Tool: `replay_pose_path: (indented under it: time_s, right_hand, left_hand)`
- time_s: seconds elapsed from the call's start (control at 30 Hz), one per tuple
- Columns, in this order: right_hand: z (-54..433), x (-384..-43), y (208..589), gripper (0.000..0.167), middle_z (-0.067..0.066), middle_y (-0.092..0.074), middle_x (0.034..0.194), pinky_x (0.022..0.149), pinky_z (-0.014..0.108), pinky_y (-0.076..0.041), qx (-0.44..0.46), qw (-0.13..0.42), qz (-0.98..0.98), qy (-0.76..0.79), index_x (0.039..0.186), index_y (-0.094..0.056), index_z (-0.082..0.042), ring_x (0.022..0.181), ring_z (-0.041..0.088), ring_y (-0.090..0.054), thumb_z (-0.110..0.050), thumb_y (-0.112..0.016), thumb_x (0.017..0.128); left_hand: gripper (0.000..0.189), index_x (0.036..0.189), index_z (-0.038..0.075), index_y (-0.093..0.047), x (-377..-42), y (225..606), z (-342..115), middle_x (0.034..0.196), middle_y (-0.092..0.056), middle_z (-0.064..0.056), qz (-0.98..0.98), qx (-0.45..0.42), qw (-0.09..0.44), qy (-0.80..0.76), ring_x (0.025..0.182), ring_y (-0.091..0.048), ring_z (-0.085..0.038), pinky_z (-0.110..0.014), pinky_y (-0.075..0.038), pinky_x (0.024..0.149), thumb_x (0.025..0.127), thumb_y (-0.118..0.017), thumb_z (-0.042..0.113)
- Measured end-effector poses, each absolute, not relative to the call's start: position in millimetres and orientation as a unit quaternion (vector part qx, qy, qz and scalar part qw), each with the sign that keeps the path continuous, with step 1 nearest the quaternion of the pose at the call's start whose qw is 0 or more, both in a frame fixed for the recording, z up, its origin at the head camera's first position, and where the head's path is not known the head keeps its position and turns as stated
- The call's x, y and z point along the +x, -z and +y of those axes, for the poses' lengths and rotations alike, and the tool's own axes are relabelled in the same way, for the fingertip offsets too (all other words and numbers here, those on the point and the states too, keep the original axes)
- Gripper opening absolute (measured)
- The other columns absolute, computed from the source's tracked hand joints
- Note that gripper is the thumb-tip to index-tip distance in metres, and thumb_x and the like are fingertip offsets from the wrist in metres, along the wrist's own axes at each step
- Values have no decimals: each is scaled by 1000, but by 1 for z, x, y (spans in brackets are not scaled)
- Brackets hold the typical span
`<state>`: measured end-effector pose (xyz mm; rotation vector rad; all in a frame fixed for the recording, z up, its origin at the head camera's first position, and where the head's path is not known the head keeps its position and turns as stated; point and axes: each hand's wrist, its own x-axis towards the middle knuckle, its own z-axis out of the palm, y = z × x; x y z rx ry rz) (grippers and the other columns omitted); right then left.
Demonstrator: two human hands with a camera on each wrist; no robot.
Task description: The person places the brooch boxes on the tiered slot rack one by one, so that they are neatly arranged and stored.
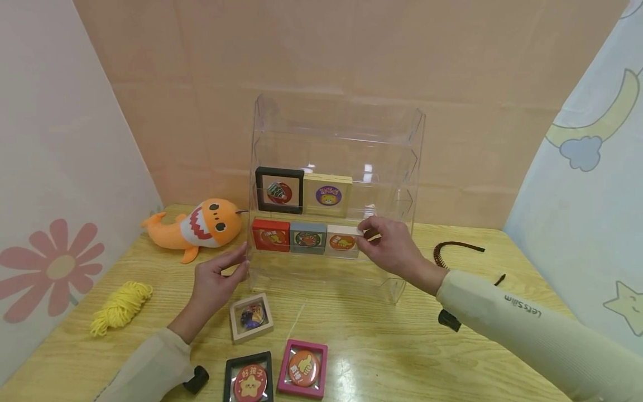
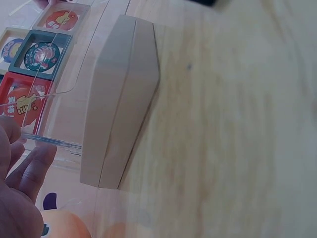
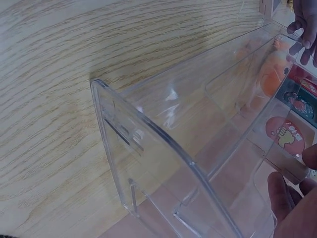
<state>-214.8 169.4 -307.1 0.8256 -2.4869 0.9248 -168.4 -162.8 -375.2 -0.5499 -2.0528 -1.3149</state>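
Observation:
A clear acrylic tiered rack (image 1: 421, 125) stands upright on the table. My left hand (image 1: 215, 287) grips the edge of its left side panel, thumb and fingers on either side. On the lower tier, my right hand (image 1: 393, 245) pinches the right edge of a pale display frame (image 1: 343, 241) with an orange thumbs-up badge. Beside that frame sit a grey frame (image 1: 308, 238) and a red frame (image 1: 271, 235), in a row. One tier up are a black frame (image 1: 279, 211) and a cream frame (image 1: 328, 177), side by side.
Before the rack lie a beige frame (image 1: 252, 317), a black frame (image 1: 248, 382) and a pink frame (image 1: 302, 368). An orange plush shark (image 1: 213, 220) and yellow yarn (image 1: 122, 307) are at left. A dark headband (image 1: 454, 244) lies right, partly behind my sleeve.

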Motion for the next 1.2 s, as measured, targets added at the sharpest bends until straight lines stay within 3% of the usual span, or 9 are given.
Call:
replay_pose_path:
  time_s: [0.23, 0.53, 0.9, 1.2]
  right_hand:
    - [172, -212, 306, 10, 5, -66, 88, 63, 26, -57, 286, 182, -886, -316, 91, -64, -3, 76, 17, -66, -6, -70, 83]
    - [175, -205, 305, 14, 7, -64, 90, 66, 31, -58, 295, 206, -890, -282, 94, -64, -2, 81, 22, -64, -9, -70, 83]
    - [169, -185, 309, 16, 9, -65, 104, 60, 33, -54, 367, 314, -846, -226, 89, -66, -6, 90, 21, -59, -9, -73, 75]
    - [146, -146, 323, 19, 2, -65, 104, 73, 33, -56, 424, 242, -847, -211, 89, -64, -10, 96, 17, -60, -13, -75, 74]
  left_hand:
    - [35, 110, -14, -64, -168, 375, -162, 103, -66, -23, -778, -201, 305, 511, 82, -67, -33, -15, -53, 65, 76, -67, -19]
    - [34, 110, -14, -63, -168, 376, -163, 103, -65, -25, -769, -203, 301, 526, 83, -67, -15, -17, -54, 64, 76, -66, -20]
    - [34, 109, -17, -62, -169, 378, -163, 102, -64, -29, -751, -214, 293, 551, 83, -65, -5, -22, -55, 57, 76, -65, -22]
    - [34, 109, -15, -63, -170, 378, -163, 102, -65, -26, -761, -214, 305, 532, 83, -66, -10, -19, -54, 60, 76, -66, -21]
